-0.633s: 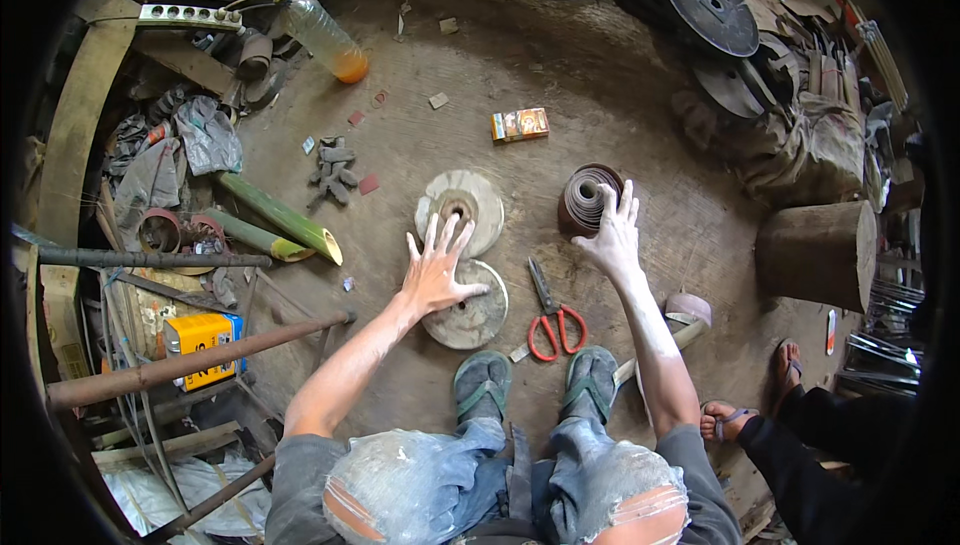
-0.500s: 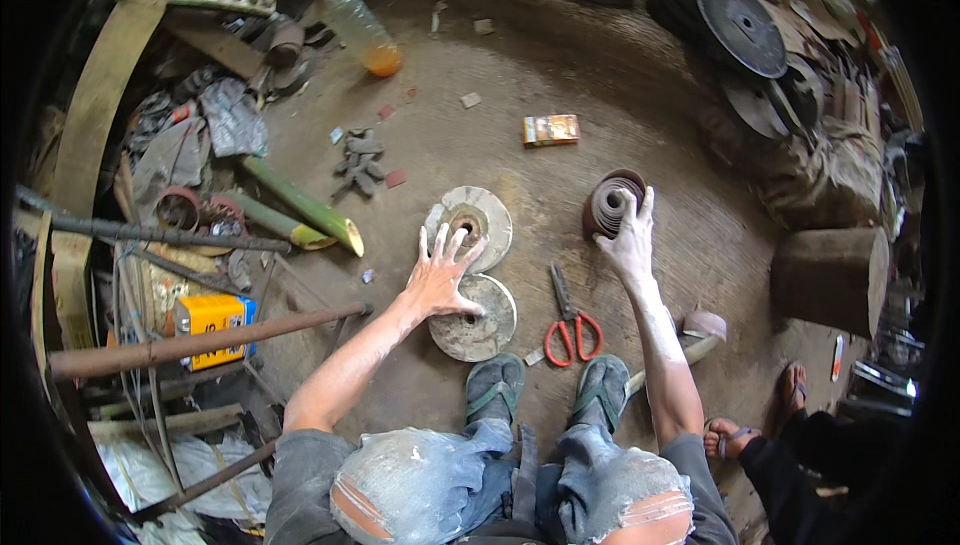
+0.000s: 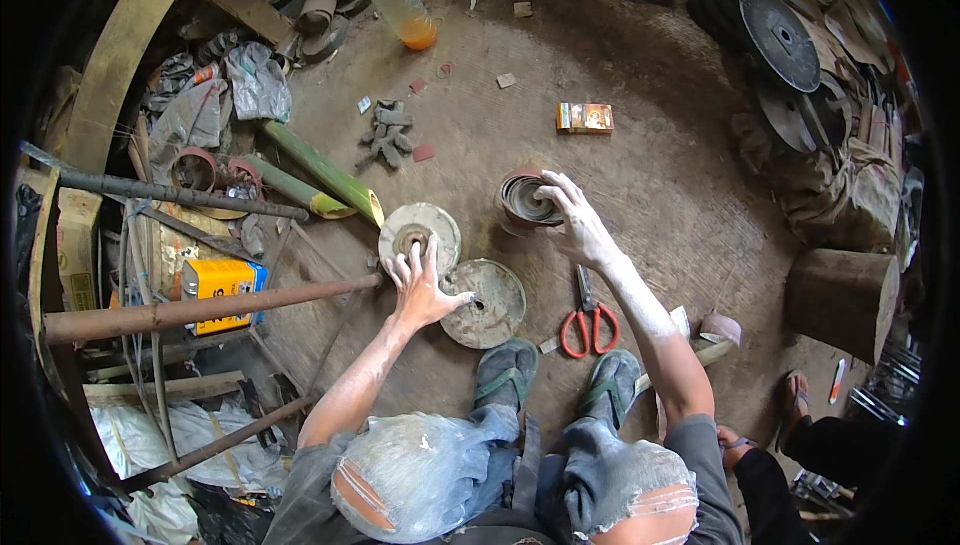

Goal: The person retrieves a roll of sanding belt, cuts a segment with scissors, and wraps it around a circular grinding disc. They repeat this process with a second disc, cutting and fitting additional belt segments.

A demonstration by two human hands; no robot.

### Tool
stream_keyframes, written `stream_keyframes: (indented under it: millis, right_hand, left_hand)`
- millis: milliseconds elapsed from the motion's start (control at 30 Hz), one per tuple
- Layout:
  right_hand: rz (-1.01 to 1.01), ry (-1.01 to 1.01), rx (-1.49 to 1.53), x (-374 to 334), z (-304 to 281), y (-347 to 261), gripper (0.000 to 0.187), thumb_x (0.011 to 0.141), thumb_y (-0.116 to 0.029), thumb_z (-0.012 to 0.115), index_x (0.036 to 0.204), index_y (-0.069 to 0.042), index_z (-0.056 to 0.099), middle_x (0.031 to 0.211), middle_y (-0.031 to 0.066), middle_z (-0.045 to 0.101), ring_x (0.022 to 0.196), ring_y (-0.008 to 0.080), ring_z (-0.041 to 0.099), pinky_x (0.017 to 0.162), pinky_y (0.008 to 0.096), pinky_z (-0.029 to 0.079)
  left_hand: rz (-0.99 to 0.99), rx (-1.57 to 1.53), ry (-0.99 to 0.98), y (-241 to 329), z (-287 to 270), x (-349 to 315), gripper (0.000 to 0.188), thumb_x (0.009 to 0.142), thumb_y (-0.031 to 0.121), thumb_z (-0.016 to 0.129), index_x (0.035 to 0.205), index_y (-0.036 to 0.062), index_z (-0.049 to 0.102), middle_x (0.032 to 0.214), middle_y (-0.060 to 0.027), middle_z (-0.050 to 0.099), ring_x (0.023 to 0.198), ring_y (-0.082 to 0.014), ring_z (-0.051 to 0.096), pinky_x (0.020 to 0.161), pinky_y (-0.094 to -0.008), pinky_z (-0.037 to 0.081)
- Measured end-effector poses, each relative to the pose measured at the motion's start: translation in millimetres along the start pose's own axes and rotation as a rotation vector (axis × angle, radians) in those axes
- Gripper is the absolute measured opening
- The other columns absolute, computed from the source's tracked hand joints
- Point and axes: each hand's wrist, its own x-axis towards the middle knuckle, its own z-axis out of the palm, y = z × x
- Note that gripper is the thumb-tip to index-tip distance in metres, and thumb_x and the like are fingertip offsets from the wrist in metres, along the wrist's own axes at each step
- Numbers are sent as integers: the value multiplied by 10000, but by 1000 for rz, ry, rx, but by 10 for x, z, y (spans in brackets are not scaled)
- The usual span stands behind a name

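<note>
My left hand (image 3: 420, 290) is spread over two pale, round grinding wheels. Its fingers rest on the left wheel (image 3: 440, 228) around the centre hole, and its thumb reaches the hole of the right wheel (image 3: 497, 288). The right wheel lies beside the other, close to my left foot. Brown coiled sandpaper (image 3: 520, 207) is gripped by my right hand (image 3: 585, 230), with fingers at its upper rim; the thumb is mostly hidden. Red-handled scissors (image 3: 590, 320) lie below that hand, between it and my feet.
A small orange box (image 3: 585, 118) and a bottle with orange liquid (image 3: 405, 10) stand farther off. Grey scraps (image 3: 385, 135) and cut bamboo (image 3: 330, 173) lie left. A rusty bar (image 3: 210, 313) crosses the left side. A wooden block (image 3: 842, 295) and a person's foot (image 3: 797, 395) are right.
My right hand has brought the sandpaper roll leftward, nearer the wheels. Under my left hand the far wheel has shifted left, so the two now sit more side by side. The view has shifted slightly.
</note>
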Motion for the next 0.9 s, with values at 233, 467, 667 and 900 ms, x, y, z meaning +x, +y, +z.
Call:
stream_keyframes:
  millis: [233,467,667,900]
  right_hand:
    - [514,322,66,-482,150,-160,527,859,-138,680,1338,-49,478,1340,227,504,1280,404,470,1033,468,433]
    - [578,-87,-308,-1539,416,-583,929,739,-332,778,1519,-134,315,1563,264,227,1457,474,179,1168,611,170]
    - [591,33,-241,-1691,501,-540,768,717,-162,738,1428,-99,453,1503,252,340,1402,447,312,1154,541,269]
    - [548,160,-201,-1200,188,-333,567,775,-44,632,1328,-18,511,1253,208,554,1179,399,506,1022,474,418]
  left_hand:
    - [-55,-138,-175,64,-49,20,1407,557,561,881,1587,184,0,1578,-354,43,1395,-635,14,1118,-704,55]
    - [325,-51,-101,175,-324,464,1361,486,461,920,1572,166,157,1553,-301,182,1404,-557,135,1159,-641,194]
    - [338,229,-265,345,-457,889,1450,417,424,974,1564,146,132,1511,-315,292,1368,-565,289,1146,-646,233]
    - [135,152,-310,353,-557,576,1376,487,468,951,1552,90,166,1503,-343,286,1355,-565,308,1117,-605,312]
